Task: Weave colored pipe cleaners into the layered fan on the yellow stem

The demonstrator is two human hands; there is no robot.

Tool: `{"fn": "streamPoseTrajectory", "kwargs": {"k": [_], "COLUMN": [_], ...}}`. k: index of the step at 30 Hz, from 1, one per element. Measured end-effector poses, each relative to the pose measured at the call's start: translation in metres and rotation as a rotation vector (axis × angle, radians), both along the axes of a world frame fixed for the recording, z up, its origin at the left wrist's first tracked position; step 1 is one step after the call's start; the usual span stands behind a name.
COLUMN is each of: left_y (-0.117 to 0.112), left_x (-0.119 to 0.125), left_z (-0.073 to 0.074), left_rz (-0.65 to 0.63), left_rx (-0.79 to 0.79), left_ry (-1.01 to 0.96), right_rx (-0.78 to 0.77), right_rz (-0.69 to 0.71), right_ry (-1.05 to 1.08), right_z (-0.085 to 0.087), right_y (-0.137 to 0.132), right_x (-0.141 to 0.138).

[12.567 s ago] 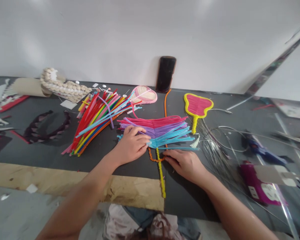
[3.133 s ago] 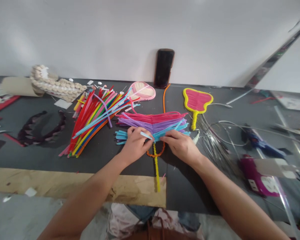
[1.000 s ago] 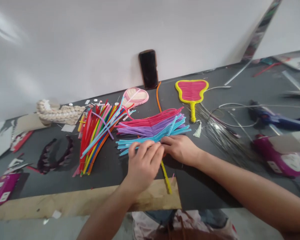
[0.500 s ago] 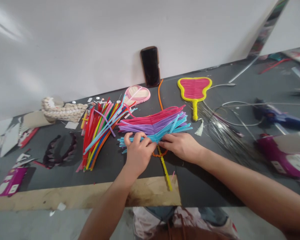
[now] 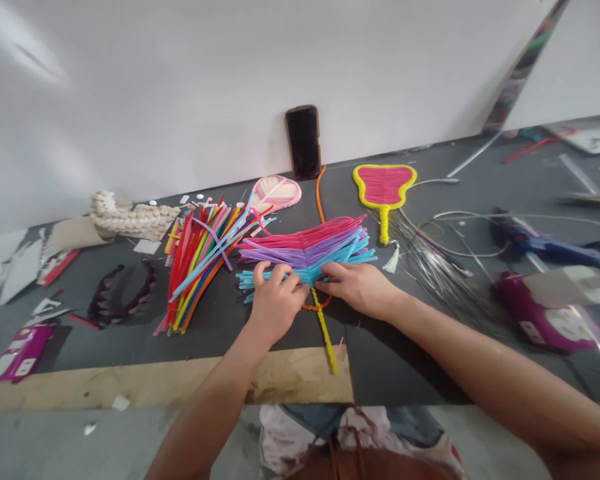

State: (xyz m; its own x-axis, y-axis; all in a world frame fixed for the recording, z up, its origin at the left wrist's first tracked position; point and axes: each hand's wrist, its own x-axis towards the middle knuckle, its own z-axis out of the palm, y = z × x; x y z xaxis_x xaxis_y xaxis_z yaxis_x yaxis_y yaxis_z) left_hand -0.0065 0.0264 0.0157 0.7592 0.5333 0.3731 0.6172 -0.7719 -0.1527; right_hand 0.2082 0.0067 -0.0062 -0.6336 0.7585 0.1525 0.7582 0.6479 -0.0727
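Smooth, pale wall panelling (image 5: 180,87) rises behind a matt, dark grey tabletop (image 5: 390,373), whose near edge carries a stained tan strip (image 5: 180,380). Before you, at the middle of the tabletop, lies the chevron of fuzzy stems (image 5: 306,257), its soft rods fanning out in crimson, purple and light-blue bands from a central seam. Below it runs a twisted, knobbly yellow stem (image 5: 325,333), crossed by a crimped orange loop (image 5: 310,307); a smoother orange stem (image 5: 320,197) curves up beyond the crimson band. Your left hand (image 5: 279,303) rests on the blue band with its fingers bent, and your right hand (image 5: 363,287) meets the same band from the other side, fingertips close to the seam; you cannot tell from this view whether either set of fingers pinches a stem. To your left sits a loose, many-coloured bundle (image 5: 195,273) of the same fuzzy rods, with a pink-rimmed oval (image 5: 277,193) touching its far end and a dark, jagged-edged hoop (image 5: 96,300) farther out. On your right, a fan-shaped piece (image 5: 385,187) has a ribbed pink face, a plump yellow rim and a pale tassel (image 5: 391,258), near thin, shiny wires (image 5: 435,267). A glossy black phone (image 5: 303,142) leans on the panelling. White patches on the purple pack (image 5: 517,327) are too blurred for you to read.
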Motion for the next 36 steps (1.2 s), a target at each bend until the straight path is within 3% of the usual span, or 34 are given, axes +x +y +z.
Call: {"fn": "streamPoseTrajectory", "kwargs": {"k": [7,11,21,28,36], "left_y": [0.002,0.003,0.010,0.008,0.009], "left_x": [-0.001,0.003,0.003,0.004,0.006], "left_z": [0.000,0.001,-0.004,-0.010,-0.009], "left_rz": [-0.051,-0.004,0.088,0.099,0.138], "left_rx": [-0.049,-0.118,-0.218,-0.204,-0.276], "left_ry": [0.065,0.066,-0.027,-0.029,-0.060], "right_rx": [-0.014,-0.020,-0.028,0.131,0.080], "right_rz": [-0.044,-0.071,-0.250,-0.261,-0.341], "right_ry": [0.151,0.254,0.128,0.193,0.264], "right_z": [-0.005,-0.004,0.001,-0.003,-0.008], "right_y": [0.001,0.001,0.005,0.007,0.008], "right_x": [0.007,0.005,-0.015,-0.014,-0.014]}}
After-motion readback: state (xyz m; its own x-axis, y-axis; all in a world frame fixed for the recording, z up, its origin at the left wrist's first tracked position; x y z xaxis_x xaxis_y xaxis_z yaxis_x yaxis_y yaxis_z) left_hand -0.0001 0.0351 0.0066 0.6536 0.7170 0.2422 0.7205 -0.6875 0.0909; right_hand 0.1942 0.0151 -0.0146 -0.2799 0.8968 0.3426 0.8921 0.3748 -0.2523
